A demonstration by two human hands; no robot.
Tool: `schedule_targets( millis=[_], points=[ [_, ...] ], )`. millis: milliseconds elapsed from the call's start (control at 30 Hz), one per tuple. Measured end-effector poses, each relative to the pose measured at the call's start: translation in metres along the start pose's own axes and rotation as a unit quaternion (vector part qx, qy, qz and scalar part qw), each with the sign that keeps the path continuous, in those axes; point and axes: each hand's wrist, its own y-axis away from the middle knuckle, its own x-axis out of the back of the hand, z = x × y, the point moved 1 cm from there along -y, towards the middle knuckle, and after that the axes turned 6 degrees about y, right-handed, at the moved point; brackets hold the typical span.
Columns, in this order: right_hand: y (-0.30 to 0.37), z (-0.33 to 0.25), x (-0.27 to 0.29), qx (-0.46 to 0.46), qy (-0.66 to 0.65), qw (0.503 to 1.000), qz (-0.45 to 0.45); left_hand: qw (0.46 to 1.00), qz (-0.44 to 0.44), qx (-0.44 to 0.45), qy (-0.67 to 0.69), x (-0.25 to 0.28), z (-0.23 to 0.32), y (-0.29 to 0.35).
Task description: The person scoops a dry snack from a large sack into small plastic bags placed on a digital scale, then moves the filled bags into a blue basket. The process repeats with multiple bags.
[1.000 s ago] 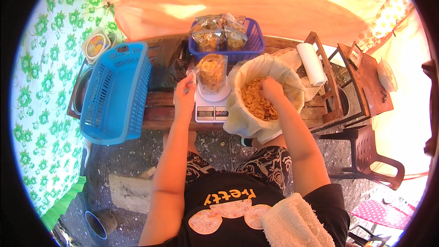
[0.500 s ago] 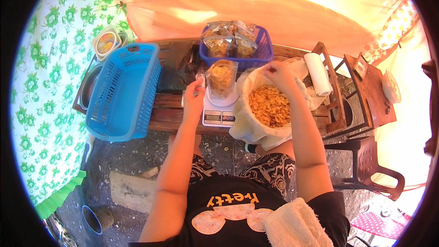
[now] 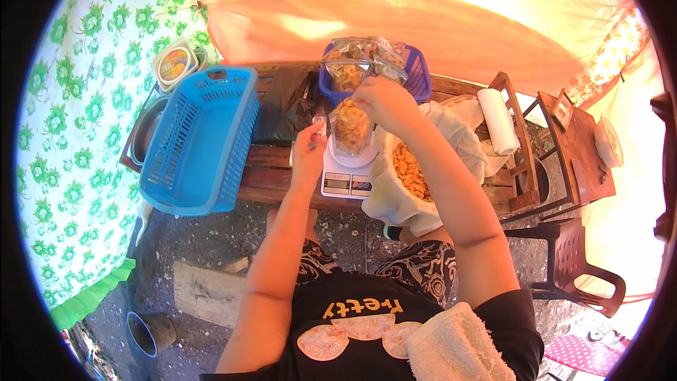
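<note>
Your right hand [image 3: 386,104] is covering the top of the filled clear bag [image 3: 350,134], and your right forearm [image 3: 451,176] is blocking the way over the cloth-lined tub [image 3: 391,197]. Behind, the purple basket [image 3: 423,85] is closing off the far side. Your left hand [image 3: 309,148] is crowding the bag's left. Between your left wrist and the blue basket [image 3: 197,148], bench slats [image 3: 266,176] are leaving you a passage.

Super glossy clear-plastic chip pouch [image 3: 352,130] near 12 o'clock, smooth plastic basket [image 3: 189,152] at 9, kinda rough wooden slat bench [image 3: 271,178], fluffy matt terry towel [image 3: 455,346] at 5.
</note>
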Motion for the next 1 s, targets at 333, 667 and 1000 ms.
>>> schedule_targets(
  millis=[333, 667, 1000],
  points=[
    [0.091, 0.102, -0.029, -0.350, 0.027, 0.900, -0.259, 1.000, 0.010, -0.014, -0.016, 0.004, 0.002, -0.001],
    [0.186, 0.121, -0.080, -0.477, 0.045, 0.826, -0.296, 1.000, -0.002, -0.004, -0.004, -0.005, 0.000, 0.000],
    [0.138, 0.079, -0.024, -0.374, 0.033, 0.920, -0.117, 0.999, -0.009, -0.017, -0.031, -0.008, 0.004, -0.002]
  ],
)
